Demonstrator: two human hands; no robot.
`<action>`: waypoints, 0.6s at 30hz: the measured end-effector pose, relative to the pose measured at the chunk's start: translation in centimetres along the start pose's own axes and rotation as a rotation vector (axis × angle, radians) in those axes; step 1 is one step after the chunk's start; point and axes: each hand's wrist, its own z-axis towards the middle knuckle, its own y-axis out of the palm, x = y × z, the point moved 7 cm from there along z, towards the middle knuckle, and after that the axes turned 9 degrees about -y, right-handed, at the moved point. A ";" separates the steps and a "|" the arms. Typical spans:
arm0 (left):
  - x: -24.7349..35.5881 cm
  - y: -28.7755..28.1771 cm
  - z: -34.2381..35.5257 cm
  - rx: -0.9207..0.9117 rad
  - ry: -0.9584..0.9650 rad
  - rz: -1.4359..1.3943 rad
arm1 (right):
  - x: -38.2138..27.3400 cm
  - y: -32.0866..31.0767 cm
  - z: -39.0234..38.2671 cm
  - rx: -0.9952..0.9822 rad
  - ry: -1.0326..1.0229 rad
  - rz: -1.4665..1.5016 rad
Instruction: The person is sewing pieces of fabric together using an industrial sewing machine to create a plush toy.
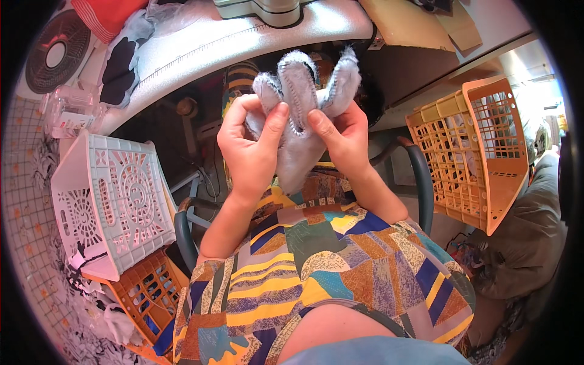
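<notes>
1. A pale grey, fuzzy fabric glove (298, 109) with dark stitching along its finger seams hangs above the lap, in front of the near edge of the white, curved-edge desk (331, 21), and not resting on it.
2. The left hand (246, 143) has its grip clamped on the glove's left side, the thumb on the near face beside the middle finger seam and the fingers largely hidden behind.
3. The right hand (344, 137) has its grip clamped on the other side, its thumb pressing close to the base of the same seam.
4. The step in hand appears to be spreading and handling the seamed fingers; whether anything is being turned or checked cannot be told.
5. Any next move seems to call for a firm pinch on both sides, with the thumbs working along the stitching without straining it.
6. A pale green-grey machine base (261, 9) stands at the desk's far edge, and black cloth pieces (118, 76) lie near its left end.
7. A white openwork plastic crate (97, 179) stands left of the lap, an orange-tan plastic crate (479, 164) right.
</notes>
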 end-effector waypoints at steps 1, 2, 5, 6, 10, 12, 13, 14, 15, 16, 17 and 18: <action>0.0 0.0 0.2 0.009 0.011 0.024 | -0.1 0.3 0.1 -0.015 0.000 0.012; 0.1 0.0 0.4 0.018 0.023 0.048 | -0.2 0.5 0.1 -0.029 -0.001 0.024; 0.2 0.4 0.9 -0.020 0.017 0.091 | 0.1 0.6 0.2 -0.063 0.007 -0.079; 0.4 0.4 0.9 -0.026 0.049 0.096 | 0.3 0.5 0.2 -0.045 0.041 -0.085; 0.0 0.5 1.4 -0.053 0.080 -0.124 | 0.7 -0.1 0.7 0.036 0.150 -0.021; -1.2 0.5 1.7 -0.065 -0.005 -0.318 | 1.0 -0.5 1.1 0.082 0.179 0.057; -2.0 0.4 1.7 -0.070 -0.074 -0.397 | 1.1 -0.7 1.2 0.107 0.187 0.096; -2.9 0.3 1.6 -0.074 -0.144 -0.475 | 1.1 -0.8 1.3 0.132 0.196 0.135; -3.4 0.2 1.3 -0.052 -0.137 -0.321 | 1.0 -0.9 1.3 0.141 0.174 0.152; -3.6 0.3 1.1 -0.066 -0.159 -0.300 | 1.0 -0.9 1.3 0.144 0.159 0.156; -3.8 0.5 0.8 -0.078 -0.181 -0.280 | 1.1 -1.0 1.2 0.146 0.144 0.159; -3.9 0.8 0.5 -0.087 -0.207 -0.260 | 1.1 -1.0 1.3 0.149 0.134 0.162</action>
